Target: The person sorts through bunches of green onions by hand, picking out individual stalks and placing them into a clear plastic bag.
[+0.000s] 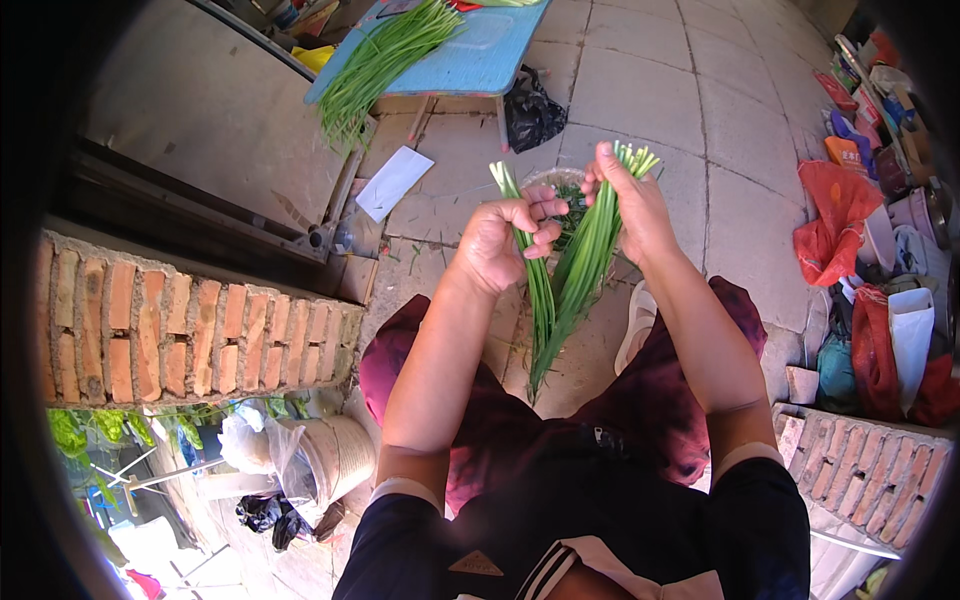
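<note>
Two bunches of long green Chinese chives hang before me, their pale cut ends up and their leaf tips meeting low between my knees. My left hand point(510, 236) grips the thinner bunch point(536, 285), with some of its fingers curled in the air. The thicker bunch point(589, 255) is held near its pale ends by my right hand point(634, 199), thumb on top. Partly hidden behind both bunches, a round container point(555, 176) on the floor holds green trimmings.
More chives point(390, 60) lie on a low blue table point(480, 56), drooping over its edge. A black plastic bag point(534, 112) hangs by its leg. White paper point(394, 182) lies on the paving. Brick walls point(202, 330) stand at both sides; red bags point(836, 217) and clutter line the right.
</note>
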A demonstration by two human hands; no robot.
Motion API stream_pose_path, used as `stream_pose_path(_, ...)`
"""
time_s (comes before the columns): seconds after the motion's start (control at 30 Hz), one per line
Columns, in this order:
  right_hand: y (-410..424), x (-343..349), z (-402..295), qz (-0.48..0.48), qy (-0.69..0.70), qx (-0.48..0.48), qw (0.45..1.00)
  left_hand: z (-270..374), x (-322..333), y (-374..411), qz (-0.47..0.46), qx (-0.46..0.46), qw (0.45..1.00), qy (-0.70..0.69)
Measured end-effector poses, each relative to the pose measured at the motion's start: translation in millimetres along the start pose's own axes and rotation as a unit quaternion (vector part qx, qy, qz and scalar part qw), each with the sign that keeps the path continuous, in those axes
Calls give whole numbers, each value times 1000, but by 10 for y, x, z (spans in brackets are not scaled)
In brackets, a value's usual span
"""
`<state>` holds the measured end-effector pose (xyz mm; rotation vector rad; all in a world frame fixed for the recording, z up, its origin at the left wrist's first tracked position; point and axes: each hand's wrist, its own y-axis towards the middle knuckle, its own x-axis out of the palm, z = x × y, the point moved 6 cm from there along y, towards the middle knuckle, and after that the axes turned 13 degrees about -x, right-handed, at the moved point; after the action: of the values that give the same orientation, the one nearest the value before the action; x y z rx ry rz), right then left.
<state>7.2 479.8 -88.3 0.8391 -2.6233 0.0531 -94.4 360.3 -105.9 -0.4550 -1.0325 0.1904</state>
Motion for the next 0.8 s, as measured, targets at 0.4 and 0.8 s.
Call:
stream_pose_path(0.4,-181,320,67,-210,7,92,973,-151,117,11,-23,-32,984,172)
stream_pose_path(0.8,-91,140,-48,-117,-35,48,991,-63,297,-59,-60,54,982,169)
